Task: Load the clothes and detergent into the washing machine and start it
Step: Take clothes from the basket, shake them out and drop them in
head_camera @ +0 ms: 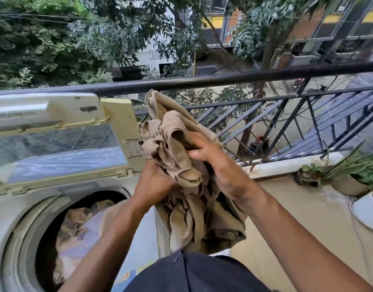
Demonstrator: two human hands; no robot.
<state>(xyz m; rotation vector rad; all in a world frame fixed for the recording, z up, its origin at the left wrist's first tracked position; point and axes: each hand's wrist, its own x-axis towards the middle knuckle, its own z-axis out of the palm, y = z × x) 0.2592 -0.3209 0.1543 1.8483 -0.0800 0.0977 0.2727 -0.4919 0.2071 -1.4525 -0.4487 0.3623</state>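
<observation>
A cream top-loading washing machine [17, 207] stands against a black metal balcony railing [202, 81], its glass-paned lid [55, 144] propped up so the round drum [46, 239] lies open, some pale clothes already inside. Just right of the opening, 2 hands, left hand [154, 182] and right hand [221, 165], clutch a bunched tan cloth garment [181, 165], gathered compact, likely for dropping in.

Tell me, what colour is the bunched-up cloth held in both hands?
The cloth is plain tan, a khaki beige with no pattern, seen clearly in the head view.
</observation>
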